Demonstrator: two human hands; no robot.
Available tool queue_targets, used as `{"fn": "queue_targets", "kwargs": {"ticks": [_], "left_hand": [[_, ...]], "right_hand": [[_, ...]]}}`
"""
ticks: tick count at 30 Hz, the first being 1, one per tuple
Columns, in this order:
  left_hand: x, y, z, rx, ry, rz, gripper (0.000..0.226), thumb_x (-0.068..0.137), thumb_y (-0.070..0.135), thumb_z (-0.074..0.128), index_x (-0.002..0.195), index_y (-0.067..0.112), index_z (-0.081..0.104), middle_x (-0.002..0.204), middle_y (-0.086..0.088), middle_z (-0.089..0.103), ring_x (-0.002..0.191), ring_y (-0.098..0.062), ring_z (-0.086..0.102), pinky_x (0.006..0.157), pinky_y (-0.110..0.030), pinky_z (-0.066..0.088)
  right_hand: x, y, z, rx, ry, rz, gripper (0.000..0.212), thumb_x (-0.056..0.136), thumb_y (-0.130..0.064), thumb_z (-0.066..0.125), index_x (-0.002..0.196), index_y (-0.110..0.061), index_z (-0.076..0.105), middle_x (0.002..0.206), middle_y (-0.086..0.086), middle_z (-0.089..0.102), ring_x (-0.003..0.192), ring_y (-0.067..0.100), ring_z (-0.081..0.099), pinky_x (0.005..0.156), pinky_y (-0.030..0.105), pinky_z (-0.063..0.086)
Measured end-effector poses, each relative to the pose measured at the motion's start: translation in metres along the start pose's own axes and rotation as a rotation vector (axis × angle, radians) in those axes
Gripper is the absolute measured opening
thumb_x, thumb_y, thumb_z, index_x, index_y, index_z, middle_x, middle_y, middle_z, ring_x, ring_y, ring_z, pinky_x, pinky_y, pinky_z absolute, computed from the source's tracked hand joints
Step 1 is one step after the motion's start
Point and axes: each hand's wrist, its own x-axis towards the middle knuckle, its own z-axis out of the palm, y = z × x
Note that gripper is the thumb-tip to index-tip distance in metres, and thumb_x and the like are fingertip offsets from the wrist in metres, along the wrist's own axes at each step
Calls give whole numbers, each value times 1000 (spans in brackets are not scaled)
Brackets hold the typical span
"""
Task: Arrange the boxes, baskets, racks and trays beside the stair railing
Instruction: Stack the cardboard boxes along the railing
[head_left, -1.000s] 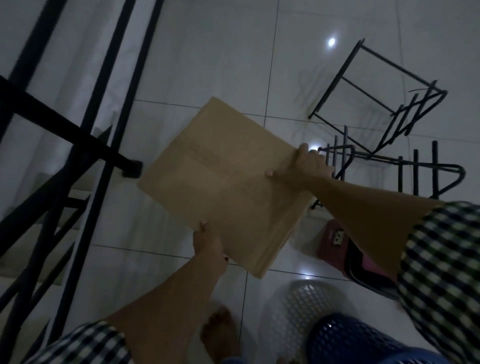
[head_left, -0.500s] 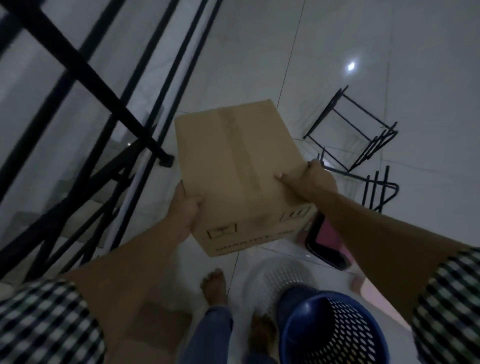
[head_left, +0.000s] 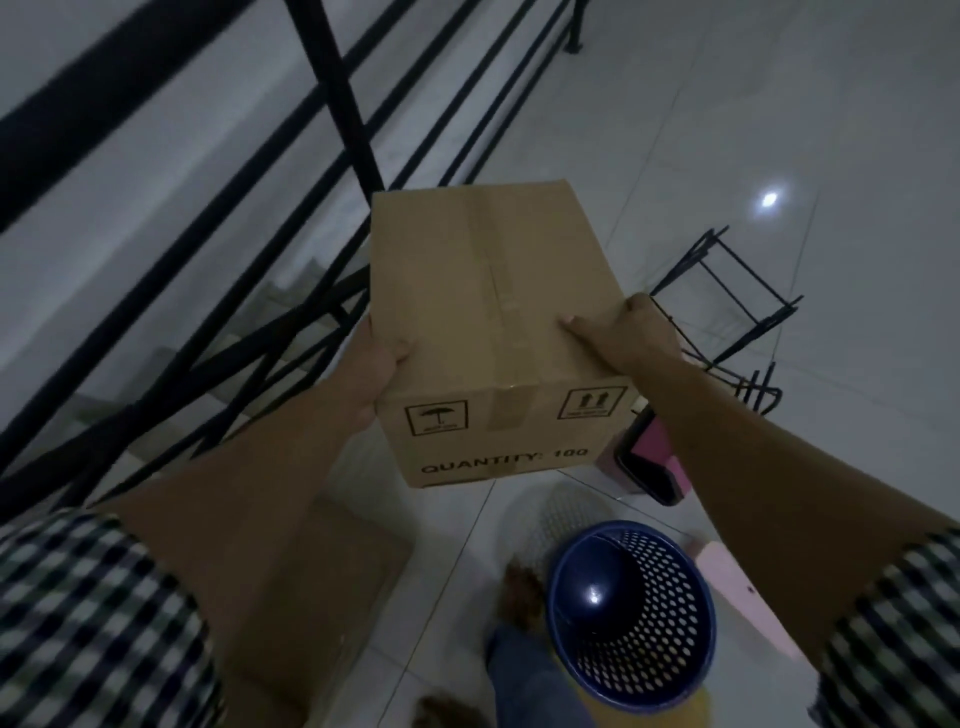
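I hold a sealed brown cardboard box (head_left: 488, 312) printed "QUANTITY: 100" in the air above the floor. My left hand (head_left: 376, 364) grips its left side, thumb over the top edge. Its right side is gripped by my right hand (head_left: 636, 332), thumb lying on the top face. The black stair railing (head_left: 332, 93) runs diagonally just left of and behind the box. A second cardboard box (head_left: 332, 587) lies on the floor beneath my left forearm, mostly hidden.
A blue perforated basket (head_left: 631, 613) stands on the white tiles by my feet, with a white basket (head_left: 540, 514) behind it. A pink tray (head_left: 654, 457) and a black wire rack (head_left: 727, 306) lie to the right. Stairs descend beyond the railing.
The box has been raised and turned so its printed end faces me. It now sits closer to the railing, and both hands have kept their grip.
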Motion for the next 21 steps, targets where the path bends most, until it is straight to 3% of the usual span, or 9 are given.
{"fn": "queue_targets", "kwargs": {"ticks": [6, 11, 14, 17, 21], "left_hand": [[-83, -46, -68, -33, 197, 85, 59, 96, 24, 62, 148, 25, 35, 133, 4, 56, 114, -18, 58, 98, -43, 49], [-179, -112, -132, -48, 415, 99, 83, 84, 50, 68, 151, 26, 27, 141, 7, 48, 124, -17, 51, 107, -45, 42], [-224, -153, -156, -102, 566, 74, 74, 89, 41, 67, 150, 24, 29, 142, 4, 48, 126, -17, 49, 106, -39, 41], [-247, -189, -174, -154, 703, -5, 71, 93, 36, 63, 152, 22, 27, 143, 2, 46, 125, -16, 48, 101, -31, 40], [-261, -225, -186, -138, 815, -78, 76, 90, 45, 64, 152, 23, 28, 146, 1, 45, 129, -22, 47, 107, -41, 41]], "right_hand": [[-84, -35, 41, -28, 0, -146, 90, 72, -76, 67, 132, -15, 41, 130, 10, 57, 117, 34, 56, 80, 36, 41], [-155, -63, 107, -51, -131, -294, 89, 69, -79, 66, 131, -20, 41, 128, 9, 59, 114, 34, 58, 89, 43, 49], [-192, -74, 150, -102, -220, -369, 88, 69, -80, 66, 130, -22, 41, 128, 8, 59, 113, 34, 59, 90, 43, 50], [-214, -79, 187, -171, -294, -439, 87, 71, -78, 65, 132, -21, 41, 128, 7, 59, 112, 33, 59, 80, 36, 44], [-224, -77, 227, -191, -359, -493, 89, 66, -81, 67, 131, -25, 41, 126, 2, 59, 110, 30, 60, 79, 36, 44]]}}
